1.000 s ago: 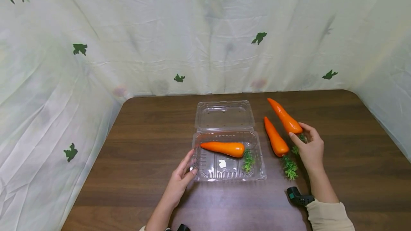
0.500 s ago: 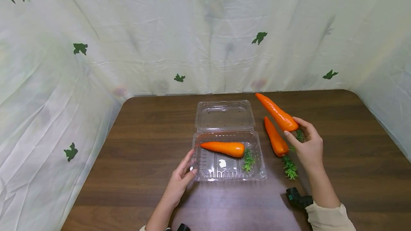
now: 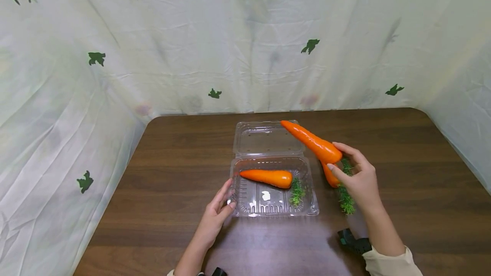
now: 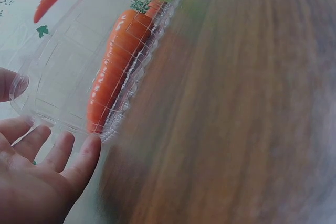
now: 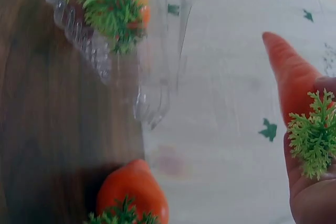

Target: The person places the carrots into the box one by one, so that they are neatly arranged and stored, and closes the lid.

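Observation:
My right hand pinches an orange carrot at its thick end, its green leafy top hanging by the palm. The carrot's tip points away to the left, over the clear plastic container's raised lid. A second carrot lies on the table beneath it, partly hidden. Inside the container's base lies another carrot, leaves to the right. My left hand holds the container's left end, with thumb and fingers at the rim; in the left wrist view its fingertips meet the clear wall.
The brown wooden table runs back to a pale curtain with green leaf patterns. Black wrist cameras sit on both wrists; the right wrist camera is near the table's right side.
My right hand has lifted the carrot and carried it leftward, so that it passes over the carrot on the table. My left hand and the container stay in place.

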`<action>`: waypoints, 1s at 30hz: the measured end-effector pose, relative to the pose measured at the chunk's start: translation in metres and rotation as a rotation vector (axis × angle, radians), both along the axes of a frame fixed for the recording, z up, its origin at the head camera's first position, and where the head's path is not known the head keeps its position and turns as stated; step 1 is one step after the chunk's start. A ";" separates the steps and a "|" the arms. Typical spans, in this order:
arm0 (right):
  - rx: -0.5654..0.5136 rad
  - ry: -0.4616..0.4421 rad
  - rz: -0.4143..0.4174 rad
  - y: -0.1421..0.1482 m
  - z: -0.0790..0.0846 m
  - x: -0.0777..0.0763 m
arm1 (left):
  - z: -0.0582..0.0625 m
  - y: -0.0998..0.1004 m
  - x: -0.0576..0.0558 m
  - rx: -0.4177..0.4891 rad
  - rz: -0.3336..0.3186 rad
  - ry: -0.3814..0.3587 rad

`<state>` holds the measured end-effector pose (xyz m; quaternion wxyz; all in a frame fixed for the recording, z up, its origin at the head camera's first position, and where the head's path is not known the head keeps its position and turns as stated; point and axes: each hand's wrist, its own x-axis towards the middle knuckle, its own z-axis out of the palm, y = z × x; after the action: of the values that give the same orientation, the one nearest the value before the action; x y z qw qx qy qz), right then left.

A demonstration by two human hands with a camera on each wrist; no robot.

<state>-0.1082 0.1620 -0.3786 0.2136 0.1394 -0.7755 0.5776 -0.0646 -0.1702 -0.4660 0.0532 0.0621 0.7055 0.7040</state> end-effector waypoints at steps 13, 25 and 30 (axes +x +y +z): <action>0.021 -0.017 0.273 -0.022 -0.007 0.003 | 0.001 0.000 0.001 0.006 0.000 0.000; 0.053 -0.072 0.404 -0.036 -0.047 -0.006 | 0.003 0.000 0.001 0.004 0.001 -0.008; 0.098 -0.112 0.409 -0.042 -0.052 -0.006 | 0.002 0.001 0.001 0.006 0.000 0.002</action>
<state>-0.1139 0.1205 -0.4306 0.0414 0.2715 -0.7690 0.5772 -0.0640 -0.1697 -0.4636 0.0523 0.0627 0.7034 0.7061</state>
